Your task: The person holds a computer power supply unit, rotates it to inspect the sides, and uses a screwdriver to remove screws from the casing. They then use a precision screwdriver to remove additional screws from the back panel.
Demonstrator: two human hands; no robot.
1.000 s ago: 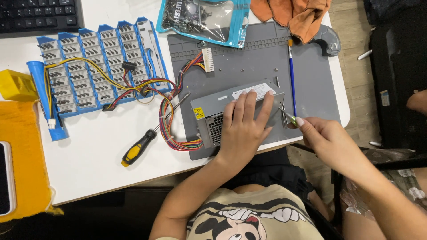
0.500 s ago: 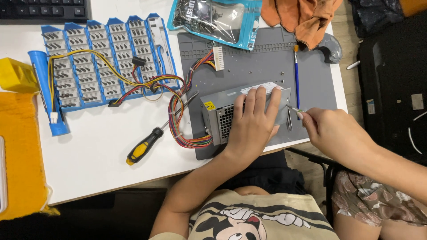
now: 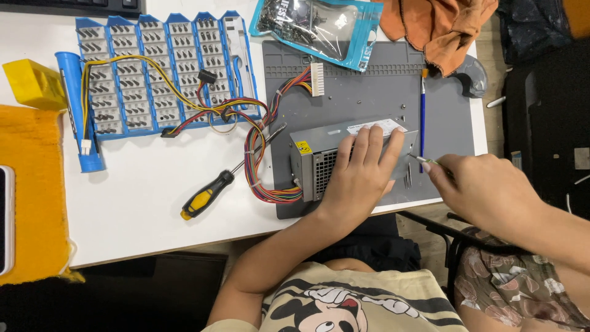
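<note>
The left hand (image 3: 359,175) stays spread flat on the metal box (image 3: 319,154) on the grey mat (image 3: 362,92). The right hand (image 3: 485,190), pinching tweezers (image 3: 424,160), has moved slightly back from the box's right end.

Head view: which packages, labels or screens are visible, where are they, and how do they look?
Bag: top centre, clear plastic, blue edges, small metal parts inside.
White label: on the grey metal box, under the left hand.
Yellow sticker: box's left corner, small square.
</note>
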